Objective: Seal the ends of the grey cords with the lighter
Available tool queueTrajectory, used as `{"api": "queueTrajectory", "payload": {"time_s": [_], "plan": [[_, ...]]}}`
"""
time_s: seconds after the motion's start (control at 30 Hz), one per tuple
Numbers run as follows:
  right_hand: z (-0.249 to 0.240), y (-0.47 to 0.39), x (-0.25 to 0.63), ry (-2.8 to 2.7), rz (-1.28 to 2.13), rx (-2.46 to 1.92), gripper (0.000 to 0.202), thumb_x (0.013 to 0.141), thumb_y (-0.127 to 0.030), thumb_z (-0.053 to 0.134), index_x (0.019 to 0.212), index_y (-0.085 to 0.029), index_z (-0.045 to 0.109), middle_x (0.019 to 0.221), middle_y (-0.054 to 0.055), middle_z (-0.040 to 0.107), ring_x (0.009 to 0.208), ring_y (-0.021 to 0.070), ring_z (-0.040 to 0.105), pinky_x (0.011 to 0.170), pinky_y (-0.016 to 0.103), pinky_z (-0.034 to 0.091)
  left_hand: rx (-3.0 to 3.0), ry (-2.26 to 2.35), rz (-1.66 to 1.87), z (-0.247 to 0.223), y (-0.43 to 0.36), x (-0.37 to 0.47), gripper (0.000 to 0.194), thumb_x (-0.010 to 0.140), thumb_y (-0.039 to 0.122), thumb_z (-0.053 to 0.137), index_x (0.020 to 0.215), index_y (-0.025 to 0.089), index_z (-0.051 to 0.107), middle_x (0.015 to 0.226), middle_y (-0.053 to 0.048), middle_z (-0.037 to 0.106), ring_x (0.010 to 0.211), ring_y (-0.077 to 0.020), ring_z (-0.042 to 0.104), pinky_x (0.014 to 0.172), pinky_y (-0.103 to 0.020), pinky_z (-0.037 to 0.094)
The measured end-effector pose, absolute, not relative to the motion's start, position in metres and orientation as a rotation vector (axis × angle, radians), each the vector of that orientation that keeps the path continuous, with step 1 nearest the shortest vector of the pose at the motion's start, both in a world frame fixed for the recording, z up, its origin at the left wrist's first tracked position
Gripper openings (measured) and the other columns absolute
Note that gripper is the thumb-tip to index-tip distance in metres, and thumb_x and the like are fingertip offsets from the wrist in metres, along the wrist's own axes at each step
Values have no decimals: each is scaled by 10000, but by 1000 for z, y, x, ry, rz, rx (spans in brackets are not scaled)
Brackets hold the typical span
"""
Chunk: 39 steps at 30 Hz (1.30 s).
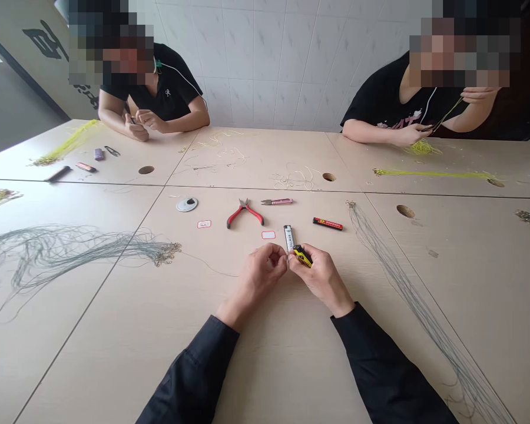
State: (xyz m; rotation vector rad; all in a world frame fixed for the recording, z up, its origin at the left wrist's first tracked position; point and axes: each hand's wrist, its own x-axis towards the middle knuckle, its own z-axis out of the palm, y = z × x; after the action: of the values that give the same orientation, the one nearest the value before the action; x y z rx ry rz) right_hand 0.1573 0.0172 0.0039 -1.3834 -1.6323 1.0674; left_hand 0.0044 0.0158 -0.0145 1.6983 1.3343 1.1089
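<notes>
My left hand (262, 271) is closed in a pinch; a thin grey cord (207, 264) runs to it from the left, its end hidden at the fingers. Close beside it, my right hand (318, 271) is wrapped round a yellow and black lighter (302, 255), its top towards the left fingertips. Just beyond both hands lies a white lighter (288, 237) with dark lettering. On the left spreads a bundle of grey cords (97, 247) with small metal ends gathered near my left hand. Another grey cord bundle (393, 277) stretches along my right side.
Red-handled pliers (245, 213), pink thread snips (277, 201), a red lighter (327, 224), a round disc (186, 204) and two red-edged labels lie ahead. Across the table two people handle small things, near yellow cord bundles (66, 143). The tabletop has several round holes.
</notes>
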Motion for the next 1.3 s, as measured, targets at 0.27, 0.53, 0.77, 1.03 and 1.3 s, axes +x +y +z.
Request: {"api": "queueTrajectory", "payload": {"time_s": [0.27,0.53,0.77,1.03,1.3], "plan": [[3,18,157,-1622,1053,-1395,178,818,-349,574,773,-178,594,656,-24,544,596,124,460,553,232,367,1700,1335,1099,-14,16,4,86,829,227,546,762,175,561,683,21,580,635,-100,486,653,-235,401],[2,18,159,-1630,1062,-1384,192,815,-363,583,767,-176,596,675,-19,561,614,128,477,569,230,379,1703,1348,1078,-12,16,4,87,827,231,550,766,171,564,684,20,585,635,-99,483,642,-233,394],[-1,18,159,-1666,1045,-1374,141,827,-313,562,776,-182,573,677,-34,522,620,119,434,573,221,365,1708,1345,1092,-16,16,4,93,838,236,563,774,170,579,702,18,598,650,-98,494,640,-223,397],[0,18,158,-1651,1042,-1388,134,821,-293,556,744,-185,535,652,-46,472,607,111,397,571,220,347,1766,1302,1096,-16,15,3,93,867,219,522,806,172,574,701,19,583,642,-97,486,630,-221,389],[-2,19,157,-1651,1044,-1390,156,814,-290,554,711,-193,488,627,-56,413,583,104,345,539,221,311,1777,1355,1055,-14,15,4,82,832,180,520,750,176,518,633,41,525,589,-88,432,603,-219,350]]}}
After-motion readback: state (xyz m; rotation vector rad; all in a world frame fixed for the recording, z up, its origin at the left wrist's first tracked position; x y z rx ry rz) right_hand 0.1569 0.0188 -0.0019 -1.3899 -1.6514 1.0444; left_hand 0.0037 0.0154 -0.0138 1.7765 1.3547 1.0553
